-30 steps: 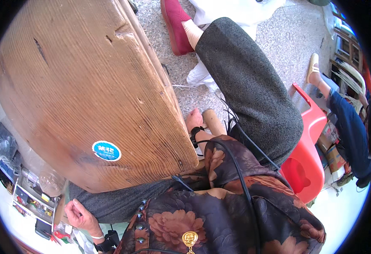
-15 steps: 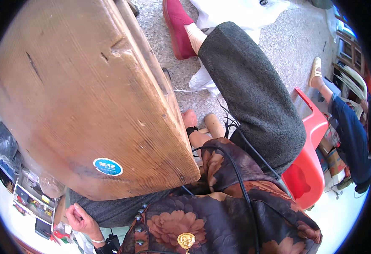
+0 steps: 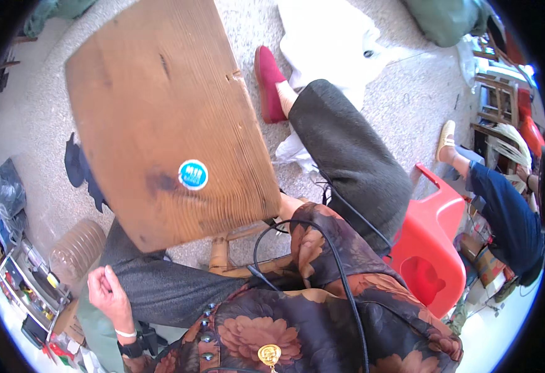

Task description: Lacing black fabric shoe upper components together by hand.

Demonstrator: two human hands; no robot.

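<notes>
A brown wooden panel (image 3: 179, 112) with a rounded corner and a round blue sticker (image 3: 193, 174) stands large in front of me, tilted over my lap. Round wooden bars (image 3: 219, 253) show below its near edge. My right hand (image 3: 289, 205) reaches behind the panel's right edge; only its wrist part shows and the fingers are hidden. Off to the left, above my knee, my left hand (image 3: 107, 299) is raised with fingers curled in and nothing visible in them. It stays apart from the panel.
A red plastic stool (image 3: 431, 242) stands at my right. Beyond it sits another person's leg in dark blue trousers (image 3: 503, 211). White plastic sheeting (image 3: 328, 43) lies on the speckled floor ahead. A ribbed clear plastic bottle (image 3: 78, 248) and a shelf of small items (image 3: 27, 280) are at left.
The panel has swung away and looks smaller, uncovering wooden bars below it. My right hand has slipped mostly out of sight behind it. My left hand has risen slightly, its fingers curled.
</notes>
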